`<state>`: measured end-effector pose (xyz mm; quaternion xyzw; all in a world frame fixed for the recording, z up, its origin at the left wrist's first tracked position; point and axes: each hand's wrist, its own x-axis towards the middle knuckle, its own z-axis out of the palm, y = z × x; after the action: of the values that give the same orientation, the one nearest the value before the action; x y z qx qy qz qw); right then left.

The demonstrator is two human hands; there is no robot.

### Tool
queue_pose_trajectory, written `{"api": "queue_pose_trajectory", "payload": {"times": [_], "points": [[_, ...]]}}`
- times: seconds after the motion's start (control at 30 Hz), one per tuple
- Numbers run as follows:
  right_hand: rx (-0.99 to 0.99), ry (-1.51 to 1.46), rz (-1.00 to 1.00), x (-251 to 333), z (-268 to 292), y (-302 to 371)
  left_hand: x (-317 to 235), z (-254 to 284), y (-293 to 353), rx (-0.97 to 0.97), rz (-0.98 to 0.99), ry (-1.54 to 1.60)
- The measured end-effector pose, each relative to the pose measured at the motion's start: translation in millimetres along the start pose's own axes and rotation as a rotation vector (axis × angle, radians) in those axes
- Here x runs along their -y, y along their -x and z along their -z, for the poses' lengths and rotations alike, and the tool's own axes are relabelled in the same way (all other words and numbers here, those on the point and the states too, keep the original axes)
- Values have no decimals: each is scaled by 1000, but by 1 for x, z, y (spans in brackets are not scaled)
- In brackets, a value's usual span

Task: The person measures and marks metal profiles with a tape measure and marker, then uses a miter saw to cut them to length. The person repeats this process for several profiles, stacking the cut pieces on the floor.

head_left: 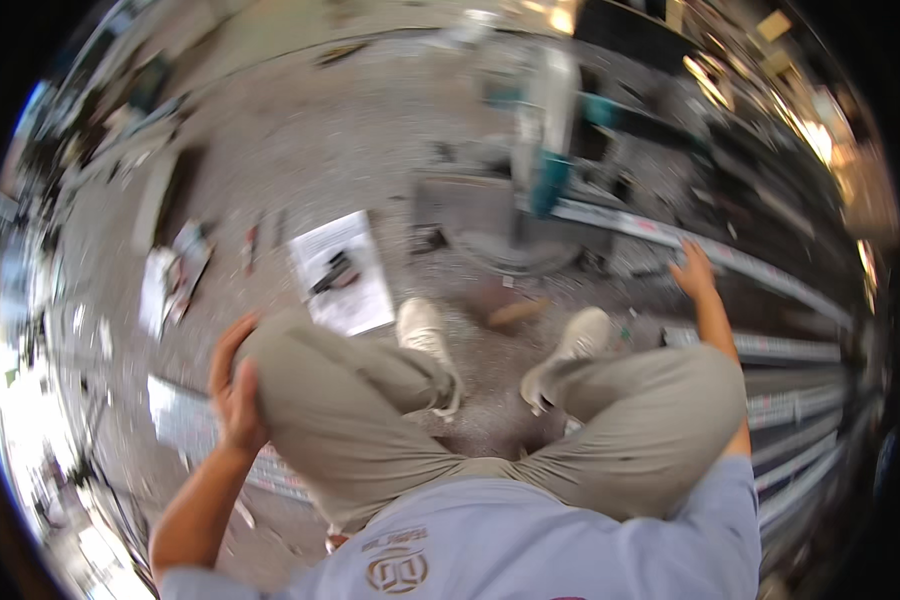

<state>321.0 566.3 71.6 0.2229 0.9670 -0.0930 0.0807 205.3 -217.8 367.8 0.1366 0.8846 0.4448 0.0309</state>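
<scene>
My left hand (235,395) rests against the side of my left knee, thumb and fingers apart, holding nothing. Out to the right, my right hand (694,275) reaches over a long light-coloured profile (770,278) with printed film on it. Its fingers are stretched out at the profile's near edge; whether they touch it I cannot tell. The profile's left end lies at a teal and grey machine (550,180) with a round base (515,255), which looks like a mitre saw. Motion blur hides the machine's details.
On the floor left of my feet lies a white printed sheet (375,300) with a small dark object (338,272) on it. Crumpled paper (160,285) lies farther left. More long profiles (790,405) lie at the right, and a film-covered piece (185,410) is beside my left leg.
</scene>
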Motion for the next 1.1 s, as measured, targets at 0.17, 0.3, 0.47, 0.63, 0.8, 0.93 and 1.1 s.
{"api": "queue_pose_trajectory", "payload": {"times": [0.17,0.3,0.47,0.63,0.8,0.93,1.1], "points": [[-141,147,-7,-25,-14,-7,-5,-12,-26,66,50,20],[-223,141,60,-47,-20,-12,0,-17,-38,72,106,24],[-69,101,185,-50,-20,-28,-6,-29,-47,42,104,55],[-118,-59,553,43,-32,-11,-24,-63,-47,-8,128,148],[-221,-146,593,70,-50,8,-8,-60,-47,-1,122,209],[-122,-54,406,-23,-24,3,22,-40,-54,97,17,137],[29,28,176,-10,-15,1,-10,-24,-47,97,85,-3]]}}
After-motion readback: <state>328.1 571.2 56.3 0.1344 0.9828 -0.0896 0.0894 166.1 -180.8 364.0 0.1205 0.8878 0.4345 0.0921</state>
